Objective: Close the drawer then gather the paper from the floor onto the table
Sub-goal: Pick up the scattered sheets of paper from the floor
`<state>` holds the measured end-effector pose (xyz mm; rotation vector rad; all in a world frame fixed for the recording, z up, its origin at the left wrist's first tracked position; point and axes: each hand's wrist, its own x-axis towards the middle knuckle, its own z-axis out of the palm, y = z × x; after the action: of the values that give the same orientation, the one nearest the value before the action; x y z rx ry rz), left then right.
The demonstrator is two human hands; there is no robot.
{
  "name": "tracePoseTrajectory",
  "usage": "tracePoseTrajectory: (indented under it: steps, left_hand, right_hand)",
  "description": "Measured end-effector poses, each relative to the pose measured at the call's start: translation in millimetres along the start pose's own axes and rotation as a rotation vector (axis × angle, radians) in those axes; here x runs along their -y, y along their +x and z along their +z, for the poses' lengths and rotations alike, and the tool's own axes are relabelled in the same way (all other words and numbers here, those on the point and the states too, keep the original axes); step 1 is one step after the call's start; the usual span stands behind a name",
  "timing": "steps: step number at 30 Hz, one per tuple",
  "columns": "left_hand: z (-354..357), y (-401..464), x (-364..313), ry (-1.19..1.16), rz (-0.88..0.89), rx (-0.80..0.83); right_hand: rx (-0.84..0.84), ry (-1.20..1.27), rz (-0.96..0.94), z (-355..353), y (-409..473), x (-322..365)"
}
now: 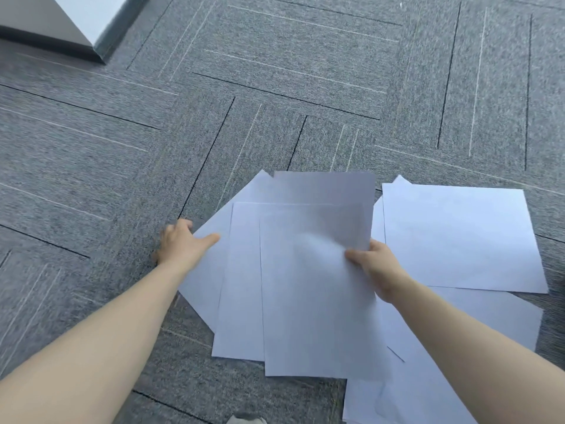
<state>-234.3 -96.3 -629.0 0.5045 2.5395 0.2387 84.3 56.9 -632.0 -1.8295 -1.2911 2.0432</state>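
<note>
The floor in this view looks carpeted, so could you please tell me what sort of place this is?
Probably an office: grey carpet tiles, loose white paper sheets, and a dark furniture base at top left.

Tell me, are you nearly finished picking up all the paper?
Not yet. The drawer is out of view, so I cannot tell if it is shut. Right now the right hand pinches a few sheets, and the left hand reaches for the edge of a sheet on the carpet. More loose sheets lie spread on the floor to the right. Nothing is on the table yet as far as this view shows.
</note>
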Motion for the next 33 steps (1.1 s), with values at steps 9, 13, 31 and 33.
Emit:
tracePoseTrajectory:
  steps: [9,13,31,33]
  left_hand:
    - [1.3,-14.3,-8.8,0.033,0.175,0.139]
    - [7.1,-20.0,-10.8,-0.167,0.216,0.229]
    - [35.6,-56.7,-56.3,-0.771,0.129,0.724]
    - [40.2,-57.9,-55.1,-0.714,0.119,0.675]
  right_hand:
    - [0.093,0.264,-0.028,-3.4,-1.3,4.5]
    - [0.070,0.236,-0.064,5.3,-4.2,6.0]
    - [0.135,0.276,-0.094,-21.7,-24.8,19.2]
    - [0.162,0.281,-0.101,-23.3,-27.7,23.4]
